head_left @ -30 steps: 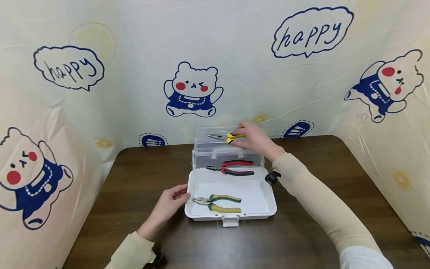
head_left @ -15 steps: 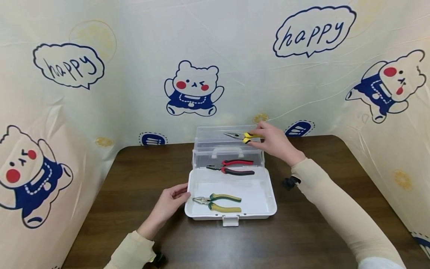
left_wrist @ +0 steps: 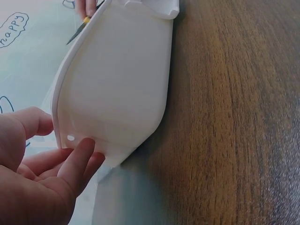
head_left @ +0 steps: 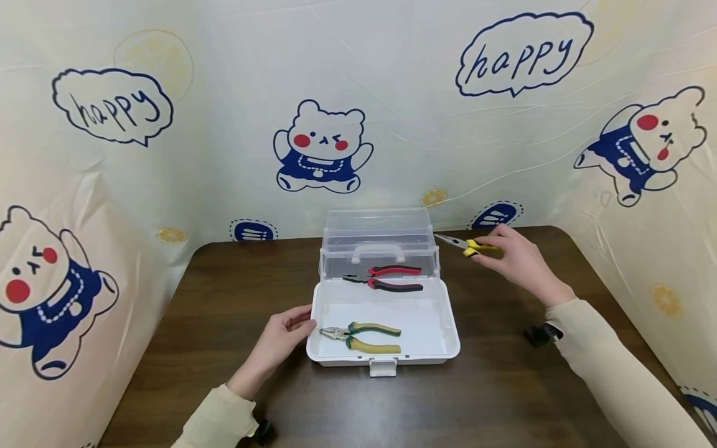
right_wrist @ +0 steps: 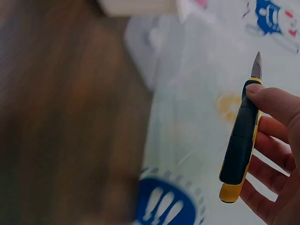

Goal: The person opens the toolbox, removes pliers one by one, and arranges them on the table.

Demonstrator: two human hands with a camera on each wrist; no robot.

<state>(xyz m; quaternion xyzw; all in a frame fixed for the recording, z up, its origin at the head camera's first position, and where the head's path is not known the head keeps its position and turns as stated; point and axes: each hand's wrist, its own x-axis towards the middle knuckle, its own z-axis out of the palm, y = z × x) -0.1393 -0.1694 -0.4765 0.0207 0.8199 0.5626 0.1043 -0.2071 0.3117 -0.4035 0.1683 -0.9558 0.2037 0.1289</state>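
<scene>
A white toolbox (head_left: 428, 323) stands with its clear lid (head_left: 378, 221) raised. At its left side, my left hand (head_left: 282, 336) holds the wall, thumb at the rim and fingers on the outer face (left_wrist: 117, 70). My right hand (head_left: 518, 261) grips long-nose pliers (head_left: 472, 246) by their yellow-and-black handles, in the air right of the lid. Their jaws point left in the head view; the right wrist view shows the thumb pressing a handle (right_wrist: 239, 136). Pliers with green-and-yellow handles (head_left: 374, 349) lie in the box. Red-and-black-handled pliers (head_left: 396, 287) lie behind them, by the lid.
The brown wooden table (head_left: 235, 274) extends around the box. A printed curtain (head_left: 224, 124) hangs behind and along both sides. A white latch (head_left: 383, 368) juts from the box front.
My right hand has carried the long-nose pliers rightward, from over the clear lid to beside it, and slightly nearer. My left hand and the other pliers have stayed put.
</scene>
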